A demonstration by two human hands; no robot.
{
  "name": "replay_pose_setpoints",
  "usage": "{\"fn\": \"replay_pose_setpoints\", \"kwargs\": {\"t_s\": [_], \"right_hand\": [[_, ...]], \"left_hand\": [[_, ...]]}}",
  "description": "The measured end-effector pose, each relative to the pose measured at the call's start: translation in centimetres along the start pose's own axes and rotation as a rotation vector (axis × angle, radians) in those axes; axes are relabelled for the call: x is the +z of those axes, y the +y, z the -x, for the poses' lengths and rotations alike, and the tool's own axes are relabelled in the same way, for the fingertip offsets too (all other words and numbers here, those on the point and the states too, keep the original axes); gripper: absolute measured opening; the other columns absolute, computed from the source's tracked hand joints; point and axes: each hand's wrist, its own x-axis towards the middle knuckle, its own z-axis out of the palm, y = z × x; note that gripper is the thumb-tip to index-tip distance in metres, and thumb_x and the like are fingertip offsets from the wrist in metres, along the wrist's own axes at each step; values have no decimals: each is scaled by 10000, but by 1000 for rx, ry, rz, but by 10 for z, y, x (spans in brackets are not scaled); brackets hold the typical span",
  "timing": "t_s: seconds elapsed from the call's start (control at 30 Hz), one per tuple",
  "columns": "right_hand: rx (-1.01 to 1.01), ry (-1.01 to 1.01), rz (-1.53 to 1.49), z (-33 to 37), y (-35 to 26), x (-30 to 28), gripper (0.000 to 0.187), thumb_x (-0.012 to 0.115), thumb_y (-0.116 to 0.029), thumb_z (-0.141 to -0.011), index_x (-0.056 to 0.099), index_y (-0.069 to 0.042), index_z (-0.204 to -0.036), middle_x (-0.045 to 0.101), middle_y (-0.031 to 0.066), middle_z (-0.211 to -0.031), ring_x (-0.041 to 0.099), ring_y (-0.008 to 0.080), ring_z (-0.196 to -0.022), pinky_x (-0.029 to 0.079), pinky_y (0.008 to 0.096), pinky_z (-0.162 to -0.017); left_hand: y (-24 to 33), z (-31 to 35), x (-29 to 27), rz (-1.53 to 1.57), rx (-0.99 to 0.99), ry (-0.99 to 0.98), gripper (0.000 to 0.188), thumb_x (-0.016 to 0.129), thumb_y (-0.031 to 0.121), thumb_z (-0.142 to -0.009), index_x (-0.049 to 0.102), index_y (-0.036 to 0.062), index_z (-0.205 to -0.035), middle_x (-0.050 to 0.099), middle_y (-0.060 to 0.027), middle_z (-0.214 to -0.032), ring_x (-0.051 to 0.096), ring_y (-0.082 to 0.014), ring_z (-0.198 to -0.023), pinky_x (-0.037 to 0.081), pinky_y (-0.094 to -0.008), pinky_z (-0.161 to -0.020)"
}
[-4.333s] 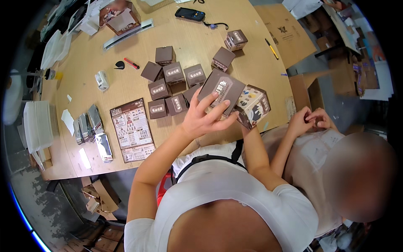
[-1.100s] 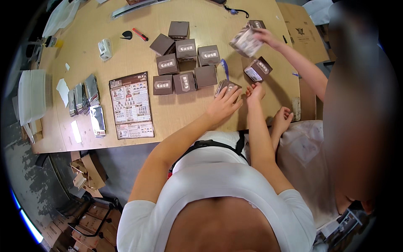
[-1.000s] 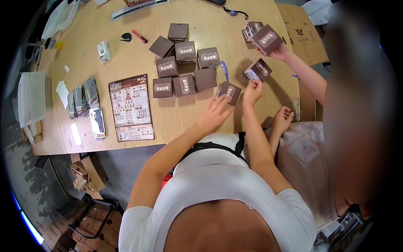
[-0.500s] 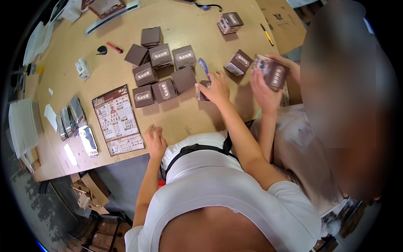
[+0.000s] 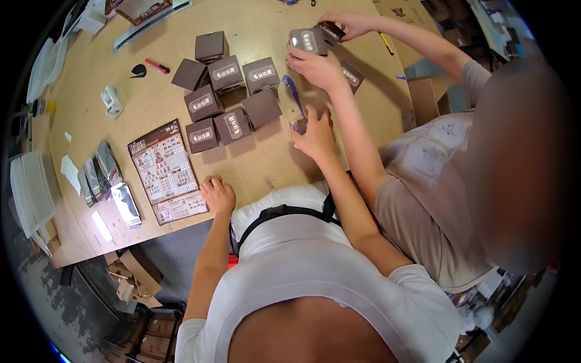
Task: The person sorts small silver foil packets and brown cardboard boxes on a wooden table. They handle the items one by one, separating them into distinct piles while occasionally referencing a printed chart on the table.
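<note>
My left hand rests on the table edge, fingers bent slightly and holding nothing, beside a brown and white printed sheet. My right hand curls around a small brown box on the table; most of it is hidden under the fingers. A slim blue-handled tool lies just beyond those fingertips. To the left stands a loose cluster of brown boxes, several with pale lettering on top. At the right, a co-worker's hands hold a brown box against another.
The co-worker's arm crosses beside mine, next to another brown box. A yellow pen lies far right. At the left are a red cutter, a black piece, a white device and silvery packets.
The co-worker's hands have moved from the right to the far side of the table with a box. My right hand has closed further over the small box. My left hand has drawn slightly leftward.
</note>
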Motion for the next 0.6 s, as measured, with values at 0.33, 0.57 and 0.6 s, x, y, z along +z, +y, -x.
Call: {"fn": "replay_pose_setpoints", "kwargs": {"t_s": [0.33, 0.57, 0.6], "right_hand": [[-406, 63, -182, 56, -20, -13, 707, 679, -181, -593, 343, -23, -1194, 387, 218, -1130, 438, 379, -1009, 396, 410, -834], [-946, -36, -579, 83, -79, -17, 790, 761, -110, -490, 350, -21, -1158, 436, 204, -1126, 466, 337, -997, 394, 389, -852], [-976, -61, -622, 88, -87, -15, 788, 763, -114, -489, 352, -18, -1155, 440, 204, -1124, 469, 336, -993, 394, 388, -852]], "left_hand": [[3, -2, -5, 5, -17, -13, 150, 508, 89, -699, 493, 54, -844, 451, -136, -973, 407, -325, -900, 341, -424, -766], [-11, 2, 10, 4, -9, -32, 173, 506, 131, -697, 525, 50, -849, 476, -111, -969, 436, -307, -893, 350, -406, -769], [-18, 6, 16, 1, -4, -48, 179, 506, 138, -698, 529, 43, -848, 477, -110, -972, 437, -307, -894, 351, -405, -770]]}}
